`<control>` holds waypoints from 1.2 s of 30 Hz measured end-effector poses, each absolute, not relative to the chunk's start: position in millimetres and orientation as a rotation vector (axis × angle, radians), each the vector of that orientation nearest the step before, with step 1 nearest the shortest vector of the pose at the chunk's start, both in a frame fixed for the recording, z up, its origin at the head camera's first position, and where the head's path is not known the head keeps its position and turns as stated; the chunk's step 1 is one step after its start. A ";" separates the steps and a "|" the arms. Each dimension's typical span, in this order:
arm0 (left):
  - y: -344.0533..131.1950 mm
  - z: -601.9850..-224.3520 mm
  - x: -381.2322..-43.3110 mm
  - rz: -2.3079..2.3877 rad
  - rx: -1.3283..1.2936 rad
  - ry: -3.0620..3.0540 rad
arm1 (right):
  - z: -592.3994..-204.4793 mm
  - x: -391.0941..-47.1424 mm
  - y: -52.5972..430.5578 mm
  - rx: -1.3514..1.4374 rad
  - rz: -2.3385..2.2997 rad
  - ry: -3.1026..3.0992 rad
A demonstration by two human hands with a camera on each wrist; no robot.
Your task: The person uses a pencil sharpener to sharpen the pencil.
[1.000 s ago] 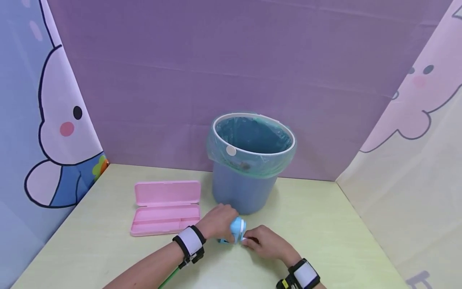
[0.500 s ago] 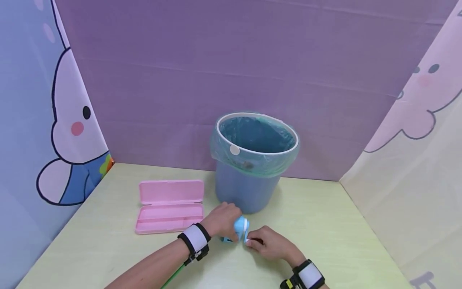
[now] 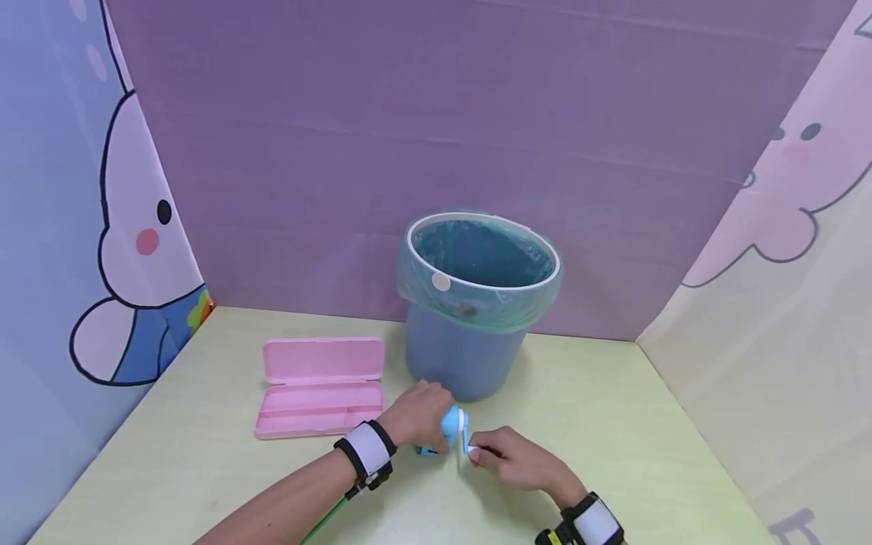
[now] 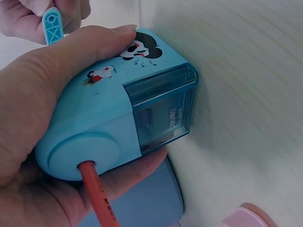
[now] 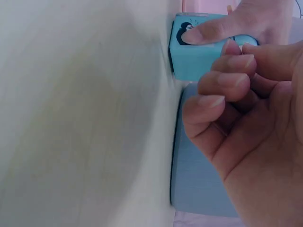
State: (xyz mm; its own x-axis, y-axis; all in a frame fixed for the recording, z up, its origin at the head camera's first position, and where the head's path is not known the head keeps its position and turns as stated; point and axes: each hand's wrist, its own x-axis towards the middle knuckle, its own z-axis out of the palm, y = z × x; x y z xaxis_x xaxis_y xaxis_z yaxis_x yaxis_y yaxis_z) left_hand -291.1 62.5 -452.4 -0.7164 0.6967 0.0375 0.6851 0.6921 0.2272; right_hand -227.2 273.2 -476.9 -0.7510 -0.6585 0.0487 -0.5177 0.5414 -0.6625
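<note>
On the table (image 3: 613,424), the bin (image 3: 463,352) stands at the back, just before the backdrop (image 3: 409,113), a liner (image 3: 487,306) inside it and over its rim. The pencil case (image 3: 313,397) lies to its left. The sharpener (image 3: 450,425) is in front of the bin — left grip (image 3: 418,416) around it, right grip (image 3: 514,458) at the crank (image 3: 466,439) on its right — with a pencil (image 4: 99,196) in the opposite end.

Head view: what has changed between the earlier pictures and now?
The right hand has shifted slightly rightward, still pinching the crank of the pencil sharpener; nothing was let go. The left hand still grips the sharpener; the open pink pencil case and lined trash bin stayed put.
</note>
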 end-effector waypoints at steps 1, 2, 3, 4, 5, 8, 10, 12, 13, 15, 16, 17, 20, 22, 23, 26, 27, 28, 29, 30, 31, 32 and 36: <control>62.1 -452.2 -290.9 0.354 1.162 2.843 | -475.5 -227.2 273.2 -1.006 -1.008 2.566; 61.7 -451.9 -290.6 0.358 1.159 2.842 | -474.3 -227.3 273.3 -1.011 -1.017 2.558; 61.4 -451.6 -290.2 0.366 1.156 2.839 | -473.1 -227.4 273.6 -1.011 -1.029 2.549; 61.2 -451.1 -290.0 0.373 1.154 2.836 | -471.8 -227.5 273.9 -1.009 -1.041 2.544; 61.1 -450.5 -289.7 0.378 1.154 2.832 | -470.4 -227.5 274.2 -1.005 -1.055 2.541; 61.2 -448.6 -289.6 0.384 1.163 2.826 | -466.2 -227.9 275.2 -0.989 -1.102 2.529; 61.2 -446.8 -289.5 0.380 1.169 2.825 | -463.5 -228.3 275.4 -0.993 -1.119 2.528; 61.4 -445.2 -289.6 0.372 1.172 2.829 | -460.6 -228.7 275.7 -0.997 -1.136 2.527; 61.5 -444.4 -289.7 0.368 1.171 2.831 | -459.2 -228.9 275.8 -1.000 -1.144 2.525; 61.8 -443.2 -289.8 0.362 1.172 2.834 | -456.9 -229.5 276.1 -1.008 -1.158 2.525; 61.9 -442.8 -290.0 0.362 1.173 2.835 | -456.1 -229.9 276.4 -1.007 -1.163 2.527; 62.2 -442.9 -290.1 0.364 1.174 2.836 | -455.7 -230.4 276.8 -1.003 -1.168 2.533; 62.7 -443.7 -289.9 0.367 1.178 2.834 | -455.3 -232.0 277.9 -0.999 -1.176 2.543; 62.8 -444.7 -289.3 0.372 1.180 2.833 | -455.0 -233.2 278.6 -0.998 -1.185 2.544; 62.9 -444.9 -288.9 0.373 1.179 2.832 | -454.7 -233.7 278.8 -0.999 -1.187 2.543; 62.3 -445.2 -287.3 0.382 1.173 2.831 | -453.2 -235.8 278.8 -1.011 -1.195 2.530; 62.0 -445.5 -286.9 0.381 1.173 2.834 | -452.7 -236.8 278.5 -1.014 -1.201 2.526; 61.7 -445.7 -286.6 0.380 1.169 2.834 | -452.1 -237.8 278.2 -1.014 -1.204 2.524; 61.4 -446.2 -286.3 0.380 1.167 2.835 | -451.5 -238.8 278.0 -1.013 -1.206 2.525; 61.0 -446.8 -285.9 0.377 1.167 2.838 | -450.9 -239.8 277.7 -1.013 -1.208 2.528; 60.7 -447.5 -285.5 0.370 1.171 2.842 | -450.3 -240.8 277.3 -1.008 -1.211 2.530; 60.3 -448.4 -285.1 0.370 1.169 2.845 | -449.9 -241.9 277.0 -1.003 -1.213 2.534; 59.4 -452.5 -282.4 0.369 1.185 2.854 | -450.3 -246.4 277.1 -0.975 -1.204 2.551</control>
